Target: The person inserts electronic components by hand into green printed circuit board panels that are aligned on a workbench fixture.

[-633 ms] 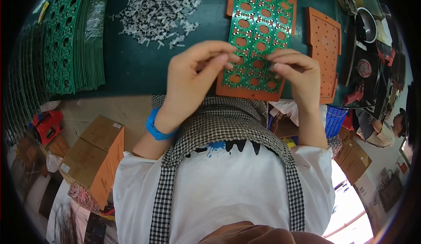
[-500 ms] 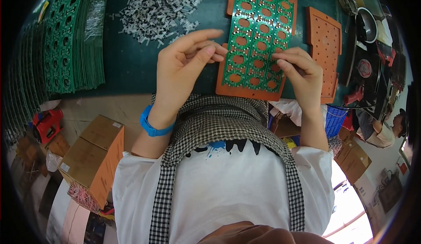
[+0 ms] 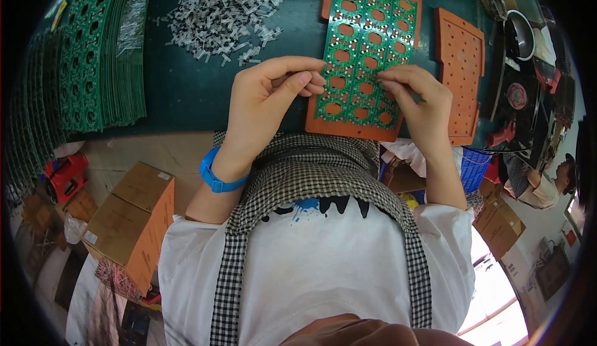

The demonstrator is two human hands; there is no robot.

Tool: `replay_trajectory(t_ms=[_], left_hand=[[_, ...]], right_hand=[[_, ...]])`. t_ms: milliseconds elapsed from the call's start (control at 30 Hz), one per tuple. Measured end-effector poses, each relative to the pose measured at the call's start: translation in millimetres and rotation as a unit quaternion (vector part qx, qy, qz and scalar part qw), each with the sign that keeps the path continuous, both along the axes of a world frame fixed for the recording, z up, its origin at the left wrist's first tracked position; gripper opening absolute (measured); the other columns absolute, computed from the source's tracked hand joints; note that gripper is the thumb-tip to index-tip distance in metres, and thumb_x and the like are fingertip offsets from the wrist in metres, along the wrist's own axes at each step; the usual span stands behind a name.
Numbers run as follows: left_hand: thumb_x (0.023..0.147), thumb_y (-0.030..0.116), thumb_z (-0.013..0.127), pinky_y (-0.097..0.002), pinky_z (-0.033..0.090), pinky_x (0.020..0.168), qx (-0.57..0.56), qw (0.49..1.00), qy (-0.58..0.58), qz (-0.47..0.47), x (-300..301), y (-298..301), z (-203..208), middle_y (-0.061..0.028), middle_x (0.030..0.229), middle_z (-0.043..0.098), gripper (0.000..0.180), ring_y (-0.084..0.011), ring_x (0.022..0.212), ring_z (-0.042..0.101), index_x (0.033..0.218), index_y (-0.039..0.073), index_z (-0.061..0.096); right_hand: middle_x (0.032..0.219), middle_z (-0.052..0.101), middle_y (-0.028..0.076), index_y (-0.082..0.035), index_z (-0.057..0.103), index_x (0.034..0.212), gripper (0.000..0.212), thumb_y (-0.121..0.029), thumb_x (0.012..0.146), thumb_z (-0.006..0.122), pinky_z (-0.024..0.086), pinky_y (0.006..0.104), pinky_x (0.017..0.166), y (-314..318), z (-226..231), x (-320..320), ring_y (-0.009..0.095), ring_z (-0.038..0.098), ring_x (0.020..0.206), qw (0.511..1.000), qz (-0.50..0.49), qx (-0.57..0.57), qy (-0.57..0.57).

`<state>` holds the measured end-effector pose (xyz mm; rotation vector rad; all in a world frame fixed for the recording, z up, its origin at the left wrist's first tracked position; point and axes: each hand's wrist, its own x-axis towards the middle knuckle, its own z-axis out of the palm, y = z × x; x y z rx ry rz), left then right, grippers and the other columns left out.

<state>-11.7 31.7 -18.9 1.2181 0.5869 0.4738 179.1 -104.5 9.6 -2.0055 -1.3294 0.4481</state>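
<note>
From the head view, the green circuit panel (image 3: 360,47) lies on its orange tray (image 3: 348,128) on the table (image 3: 186,91), upper centre of the frame; the left hand (image 3: 264,100) has its grip pinched narrow at the panel's left edge, though what it holds is too small to tell. The right hand (image 3: 420,100) presses curled fingertips on the panel's lower right, empty as far as shows. Best to steady the panel with that hand and seat each piece straight, feeding from the grey parts heap (image 3: 227,7) at upper left.

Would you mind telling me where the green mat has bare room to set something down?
Bare mat lies between the stacked green boards, the pile of small white parts and the left hand. The right side is crowded with orange trays and tools.
</note>
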Motion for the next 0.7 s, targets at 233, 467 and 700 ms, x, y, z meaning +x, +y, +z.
replay_trajectory(t_ms=[233,467,700], left_hand=[[0.094,0.005,0.053,-0.0249,0.052,0.075,-0.011,1.0,0.011,-0.007,-0.4,3.5,-2.7,-0.0131,0.092,0.069,0.015,-0.0165,0.083,0.067,0.102,-0.004,0.061],[0.095,0.007,0.053,-0.026,0.052,0.076,-0.037,0.999,0.002,-0.016,-0.4,1.7,-3.0,-0.0149,0.094,0.069,0.014,-0.0171,0.085,0.067,0.103,-0.003,0.059],[0.092,0.003,0.057,-0.0249,0.053,0.078,-0.021,0.999,-0.016,0.03,2.5,0.2,-6.6,-0.0131,0.094,0.069,0.012,-0.0147,0.085,0.066,0.098,-0.005,0.063]], right_hand=[[0.088,0.069,0.008,-0.001,0.07,0.093,0.015,0.001,0.079,0.068,0.052,0.0267,0.071,8.0,6.4,8.7,0.018,0.066,0.083,0.996,0.049,-0.016,0.066],[0.087,0.068,0.009,-0.001,0.069,0.092,0.013,-0.003,0.079,0.069,0.051,0.0287,0.069,8.3,3.9,12.9,0.018,0.065,0.081,0.994,0.074,-0.037,0.07],[0.088,0.058,0.012,0.0,0.06,0.089,0.012,-0.004,0.08,0.065,0.049,0.035,0.069,15.5,-1.3,18.2,0.028,0.06,0.083,0.982,0.168,-0.038,-0.07]])
